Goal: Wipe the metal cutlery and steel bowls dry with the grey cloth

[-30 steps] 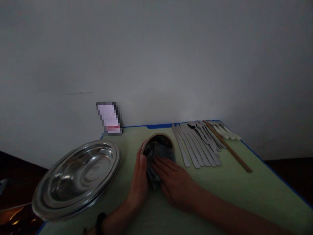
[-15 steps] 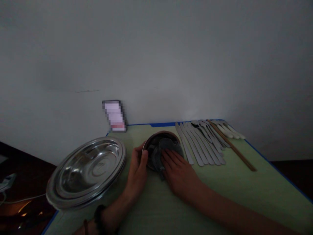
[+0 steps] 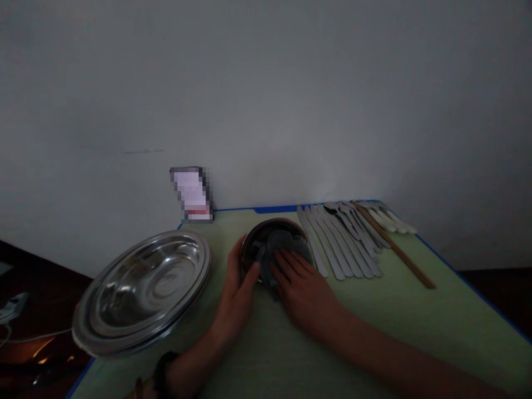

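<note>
A small round metal bowl (image 3: 251, 250) rests on the table, its open side facing up and toward me. My left hand (image 3: 238, 296) is closed on its left edge, thumb over the near rim and fingers around the outside. Inside the bowl lies a dark grey cloth (image 3: 286, 242), part of it hanging over the near rim. My right hand (image 3: 305, 288) presses this cloth against the bowl's inner right side, its fingers extended over the fabric. The cloth hides much of the bowl's inside.
Large stacked metal basins (image 3: 85, 327) stand at the left table edge. Several table knives (image 3: 332, 244), metal spoons and forks (image 3: 353, 221), brown chopsticks (image 3: 399, 252) and white spoons (image 3: 390, 221) lie right of the bowl. A phone (image 3: 192, 194) leans on the wall behind the green table (image 3: 374, 316).
My right hand and the cloth have shifted slightly within the bowl. The left thumb has moved a little right along the near rim. The whole view has shifted slightly.
</note>
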Demonstrator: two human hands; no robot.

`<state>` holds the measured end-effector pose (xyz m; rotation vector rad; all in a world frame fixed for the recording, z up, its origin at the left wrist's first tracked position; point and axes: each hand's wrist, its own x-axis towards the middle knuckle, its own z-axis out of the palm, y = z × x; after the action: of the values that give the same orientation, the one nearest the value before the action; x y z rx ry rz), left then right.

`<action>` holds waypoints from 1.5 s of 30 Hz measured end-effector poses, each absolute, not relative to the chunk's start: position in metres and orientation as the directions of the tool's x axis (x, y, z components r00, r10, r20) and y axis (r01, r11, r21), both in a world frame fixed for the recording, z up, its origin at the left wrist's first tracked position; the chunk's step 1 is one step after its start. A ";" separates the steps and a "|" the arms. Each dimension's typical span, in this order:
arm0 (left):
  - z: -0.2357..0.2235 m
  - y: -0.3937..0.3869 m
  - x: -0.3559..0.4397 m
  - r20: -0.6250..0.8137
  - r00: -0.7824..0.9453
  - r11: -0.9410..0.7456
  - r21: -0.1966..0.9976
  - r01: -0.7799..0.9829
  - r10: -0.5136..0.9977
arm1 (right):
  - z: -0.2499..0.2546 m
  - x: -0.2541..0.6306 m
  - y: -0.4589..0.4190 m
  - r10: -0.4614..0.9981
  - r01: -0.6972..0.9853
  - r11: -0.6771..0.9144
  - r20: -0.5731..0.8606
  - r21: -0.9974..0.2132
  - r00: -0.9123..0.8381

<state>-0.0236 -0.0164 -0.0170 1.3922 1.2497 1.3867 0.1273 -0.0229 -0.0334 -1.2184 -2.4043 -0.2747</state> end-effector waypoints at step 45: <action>-0.012 0.031 -0.002 0.234 -0.219 -0.217 0.971 0.099 0.947 | -0.036 0.121 0.013 0.808 0.803 0.535 0.438 -0.262 -0.395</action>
<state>-0.0024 0.0306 -0.0124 1.3179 1.3200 1.5192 0.1214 0.0130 -0.0359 -1.3033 -2.2570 0.0116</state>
